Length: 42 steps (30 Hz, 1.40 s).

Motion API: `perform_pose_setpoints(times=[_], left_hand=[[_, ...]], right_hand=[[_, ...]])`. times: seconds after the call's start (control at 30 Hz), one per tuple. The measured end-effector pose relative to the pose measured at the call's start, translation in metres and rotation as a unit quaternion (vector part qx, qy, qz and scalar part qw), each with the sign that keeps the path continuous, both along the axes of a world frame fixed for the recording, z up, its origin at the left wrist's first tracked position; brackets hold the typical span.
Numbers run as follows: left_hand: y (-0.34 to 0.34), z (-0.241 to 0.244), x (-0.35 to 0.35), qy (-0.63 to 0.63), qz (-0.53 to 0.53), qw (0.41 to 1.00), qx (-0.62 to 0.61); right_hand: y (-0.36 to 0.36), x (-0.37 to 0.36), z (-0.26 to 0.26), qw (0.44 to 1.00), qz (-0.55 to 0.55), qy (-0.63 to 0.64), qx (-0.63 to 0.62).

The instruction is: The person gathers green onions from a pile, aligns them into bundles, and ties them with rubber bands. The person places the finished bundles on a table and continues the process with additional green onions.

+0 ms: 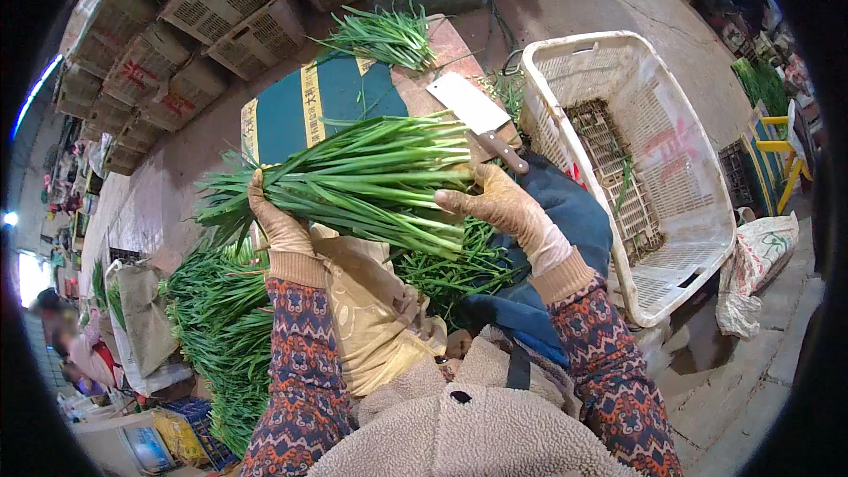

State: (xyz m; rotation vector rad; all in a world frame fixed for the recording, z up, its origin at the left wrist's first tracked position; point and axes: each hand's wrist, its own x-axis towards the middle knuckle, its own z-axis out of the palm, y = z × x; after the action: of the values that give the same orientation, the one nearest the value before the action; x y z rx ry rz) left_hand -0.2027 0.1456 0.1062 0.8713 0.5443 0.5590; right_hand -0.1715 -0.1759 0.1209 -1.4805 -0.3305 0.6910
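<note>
A loose bunch of green chives (pixel 358 179) lies across both my hands, leaves to the left and pale stem ends to the right. My left hand (pixel 278 222), in a stained tan glove, is wrapped around the leafy end. In a matching glove, my right hand (pixel 507 205) has its thumb and fingers at the cut ends. A cleaver (pixel 467 103) with a brown handle rests just beyond the stems on a reddish board (pixel 454 40). Another pile of chives (pixel 387 36) sits at the board's far end, beside a green surface (pixel 278 112) banded with printed yellow tape.
A white plastic crate (pixel 682 139) with scraps inside stands at right. Many chives (pixel 225 324) are heaped to my left, and loose greens (pixel 457 265) lie on my lap. Stacked crates (pixel 218 0) line the far left. A white woven sack (pixel 755 271) is beyond the crate.
</note>
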Motion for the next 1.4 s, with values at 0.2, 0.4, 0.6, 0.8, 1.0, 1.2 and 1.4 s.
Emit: perform_pose_setpoints(times=[0.2, 0.4, 0.6, 0.8, 1.0, 1.2, 1.4], left_hand=[[0.016, -0.013, 0.001, -0.06, 0.007, 0.998, -0.019], [0.014, -0.006, -0.001, -0.071, -0.031, 0.997, -0.024], [0.011, -0.002, -0.003, -0.052, -0.005, 0.998, -0.045], [0.026, -0.023, 0.007, -0.099, -0.038, 0.99, -0.088], [0.016, -0.016, 0.003, -0.089, -0.028, 0.994, -0.064], [0.019, -0.02, 0.007, -0.113, -0.016, 0.991, -0.07], [0.004, -0.007, 0.005, -0.089, -0.018, 0.993, -0.079]], right_hand=[[0.023, -0.018, -0.013, 0.99, -0.064, -0.041, -0.12], [0.008, -0.027, -0.063, 0.978, -0.161, -0.129, -0.024], [-0.018, -0.028, -0.045, 0.94, -0.254, -0.223, -0.042], [0.011, -0.003, -0.033, 0.9, -0.195, -0.388, -0.035], [0.013, -0.007, -0.045, 0.885, -0.295, -0.354, -0.064], [-0.019, -0.016, -0.03, 0.884, -0.408, -0.222, 0.042], [0.015, -0.019, 0.006, 0.831, -0.256, -0.469, -0.155]])
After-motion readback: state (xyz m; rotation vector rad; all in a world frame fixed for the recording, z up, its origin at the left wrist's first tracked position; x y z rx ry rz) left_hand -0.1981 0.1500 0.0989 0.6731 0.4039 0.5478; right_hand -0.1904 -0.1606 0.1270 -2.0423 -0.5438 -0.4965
